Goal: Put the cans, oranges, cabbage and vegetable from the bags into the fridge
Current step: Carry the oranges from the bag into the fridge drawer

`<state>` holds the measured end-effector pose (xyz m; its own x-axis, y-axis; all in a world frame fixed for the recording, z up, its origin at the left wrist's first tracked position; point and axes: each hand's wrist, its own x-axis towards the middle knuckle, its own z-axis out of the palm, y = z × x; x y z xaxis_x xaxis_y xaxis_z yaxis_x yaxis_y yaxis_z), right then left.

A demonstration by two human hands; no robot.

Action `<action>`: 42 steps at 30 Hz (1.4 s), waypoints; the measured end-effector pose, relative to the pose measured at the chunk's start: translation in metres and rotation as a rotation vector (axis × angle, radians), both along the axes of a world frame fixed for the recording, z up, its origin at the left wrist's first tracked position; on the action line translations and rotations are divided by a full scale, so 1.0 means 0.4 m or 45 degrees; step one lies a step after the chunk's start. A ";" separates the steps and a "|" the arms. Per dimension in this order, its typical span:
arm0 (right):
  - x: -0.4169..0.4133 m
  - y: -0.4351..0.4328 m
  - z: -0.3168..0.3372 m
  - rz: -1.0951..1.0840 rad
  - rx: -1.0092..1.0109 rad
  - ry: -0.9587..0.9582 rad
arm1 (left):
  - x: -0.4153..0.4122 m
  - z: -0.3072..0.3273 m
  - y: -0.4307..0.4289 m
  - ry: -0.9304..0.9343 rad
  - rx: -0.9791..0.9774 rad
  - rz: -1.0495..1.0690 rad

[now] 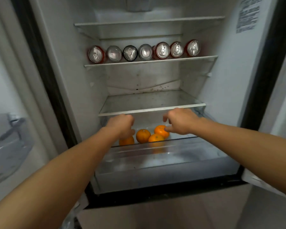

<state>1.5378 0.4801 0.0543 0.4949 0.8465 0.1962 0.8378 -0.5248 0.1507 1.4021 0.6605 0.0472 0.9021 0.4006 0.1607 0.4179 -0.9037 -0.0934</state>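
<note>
Left hand curled over one orange; right hand loosely spread, fingertips touching another orange (seven cans shelved above).

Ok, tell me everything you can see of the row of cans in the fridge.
The cans number seven, lying on their sides in one row on the second glass shelf, ends facing out. Five show pull tabs; two show plain metal bottoms. Most have red bodies, and one has a dark rim. They look like shiny aluminium, packed side by side, neighbours touching or nearly so. Neither hand is near them.
</note>
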 end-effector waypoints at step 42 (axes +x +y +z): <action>-1.765 -0.332 -0.409 1.473 0.064 0.247 | -2.001 -0.424 -0.928 0.008 -0.029 1.220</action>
